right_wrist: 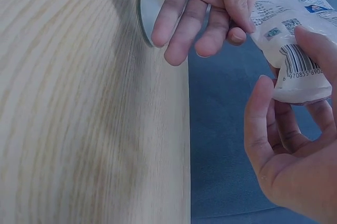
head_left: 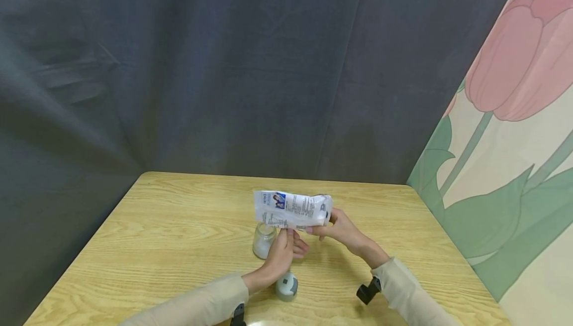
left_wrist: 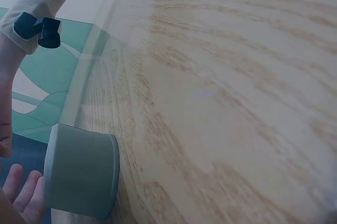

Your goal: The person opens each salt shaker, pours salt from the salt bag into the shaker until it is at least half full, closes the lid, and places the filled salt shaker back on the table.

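A white printed plastic packet (head_left: 293,206), with a barcode at its near end in the right wrist view, is held sideways above the table. My right hand (head_left: 344,231) grips its right end between thumb and fingers. With thumb and forefinger my left hand (head_left: 278,255) pinches the packet's lower edge; the other fingers (right_wrist: 184,29) stretch out loosely. Under the packet's left end stands a glass jar (head_left: 263,246) with white contents, its mouth uncovered. A round grey-green container (head_left: 285,288) with a two-tone top sits nearer, beside the left wrist; its plain side wall (left_wrist: 81,174) shows in the left wrist view.
The light wooden table (head_left: 188,236) carries the jar and the round container. A dark curtain (head_left: 250,77) hangs behind its far edge, and a wall with painted tulips (head_left: 506,206) rises along the right. A black wrist camera (head_left: 369,291) sticks out from the right sleeve.
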The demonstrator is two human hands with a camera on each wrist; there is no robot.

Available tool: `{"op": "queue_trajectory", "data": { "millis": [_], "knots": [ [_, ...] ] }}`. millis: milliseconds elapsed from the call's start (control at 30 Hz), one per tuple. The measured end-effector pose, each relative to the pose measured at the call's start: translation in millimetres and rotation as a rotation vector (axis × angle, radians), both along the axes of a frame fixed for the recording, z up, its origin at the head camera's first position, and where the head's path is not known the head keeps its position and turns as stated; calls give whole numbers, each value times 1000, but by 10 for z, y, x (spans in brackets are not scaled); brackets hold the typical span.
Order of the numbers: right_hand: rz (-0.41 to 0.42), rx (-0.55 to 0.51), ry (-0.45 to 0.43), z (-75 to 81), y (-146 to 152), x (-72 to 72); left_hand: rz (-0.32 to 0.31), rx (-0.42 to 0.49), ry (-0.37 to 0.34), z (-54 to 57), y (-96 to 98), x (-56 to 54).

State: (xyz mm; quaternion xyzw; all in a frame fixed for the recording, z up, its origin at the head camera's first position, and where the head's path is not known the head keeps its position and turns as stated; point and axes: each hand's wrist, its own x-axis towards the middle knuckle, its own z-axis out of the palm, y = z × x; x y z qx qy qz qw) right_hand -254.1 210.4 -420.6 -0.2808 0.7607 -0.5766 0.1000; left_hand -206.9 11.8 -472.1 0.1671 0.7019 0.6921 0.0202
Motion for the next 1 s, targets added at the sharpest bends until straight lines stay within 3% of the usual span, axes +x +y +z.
{"op": "queue_trajectory", "data": {
  "millis": [300, 600, 1000],
  "knots": [
    [7, 6, 7, -9, 5, -4, 8, -27, -6, -29, 14, -21],
    [20, 3, 34, 25, 15, -38, 1, -12, -14, 53, 16, -20],
    [19, -5, 45, 105, 13, -38, -9, -28, 15, 73, 21, -57]
  ]
}}
